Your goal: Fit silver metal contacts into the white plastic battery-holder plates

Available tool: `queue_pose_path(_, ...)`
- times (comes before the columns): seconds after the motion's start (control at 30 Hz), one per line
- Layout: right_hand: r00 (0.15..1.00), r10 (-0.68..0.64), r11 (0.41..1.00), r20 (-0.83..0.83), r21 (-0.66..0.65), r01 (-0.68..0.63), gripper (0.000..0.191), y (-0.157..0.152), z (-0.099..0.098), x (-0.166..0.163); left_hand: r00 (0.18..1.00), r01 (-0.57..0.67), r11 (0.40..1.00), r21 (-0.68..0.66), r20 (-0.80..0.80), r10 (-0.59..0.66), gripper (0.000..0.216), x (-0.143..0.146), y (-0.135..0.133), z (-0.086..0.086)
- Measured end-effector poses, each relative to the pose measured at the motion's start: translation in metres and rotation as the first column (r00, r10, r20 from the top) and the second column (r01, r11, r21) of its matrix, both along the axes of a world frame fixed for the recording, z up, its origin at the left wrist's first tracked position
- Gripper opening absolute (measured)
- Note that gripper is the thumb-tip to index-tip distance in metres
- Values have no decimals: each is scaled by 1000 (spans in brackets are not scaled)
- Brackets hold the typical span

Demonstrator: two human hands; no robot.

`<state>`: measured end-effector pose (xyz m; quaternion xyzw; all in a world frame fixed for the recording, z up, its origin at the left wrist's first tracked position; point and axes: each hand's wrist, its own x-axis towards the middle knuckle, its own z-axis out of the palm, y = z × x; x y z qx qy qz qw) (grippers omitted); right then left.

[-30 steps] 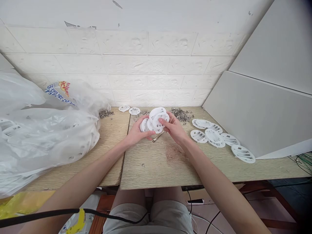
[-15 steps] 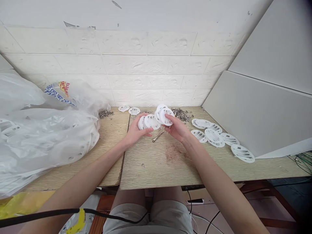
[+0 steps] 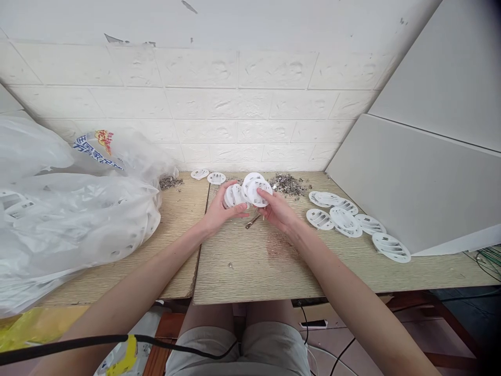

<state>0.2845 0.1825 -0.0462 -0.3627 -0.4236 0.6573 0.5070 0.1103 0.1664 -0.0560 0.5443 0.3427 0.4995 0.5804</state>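
My left hand [image 3: 219, 211] is closed around a small stack of white slotted plastic discs [image 3: 233, 195], held just above the wooden table [image 3: 250, 266]. Right beside it, my right hand [image 3: 276, 210] pinches one or two more white discs [image 3: 256, 191] with thumb on the face. The two groups of discs almost touch. A small metal tool [image 3: 252, 221] lies on the table just under my hands.
A row of white discs [image 3: 348, 219] lies to the right, near a grey slanted panel [image 3: 410, 183]. Heaps of small metal bits [image 3: 289, 184] sit along the wall, with two loose discs [image 3: 208, 176]. A large plastic bag of discs [image 3: 74, 209] fills the left.
My right hand carried its discs out to the right, away from the left hand's stack, then brought them back in close to it. The left hand barely moved.
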Motion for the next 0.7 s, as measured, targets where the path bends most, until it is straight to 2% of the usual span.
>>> queue_pose_path(0.27,994,106,993,-36,-55,-107,30,-2,2,0,997,71,997,27,18,-71,68,-1,-1,1)
queue_pose_path(0.43,990,132,988,-51,-76,-136,29,-1,3,3,995,100,992,70,1,-101,74,-1,-2,0)
queue_pose_path(0.6,978,192,979,-77,-58,-197,28,-1,5,3,995,103,991,87,-17,-101,76,-2,-1,-2)
queue_pose_path(0.7,969,236,971,-72,-30,-239,30,-3,6,2,992,109,982,156,-75,-98,76,-2,-2,-4)
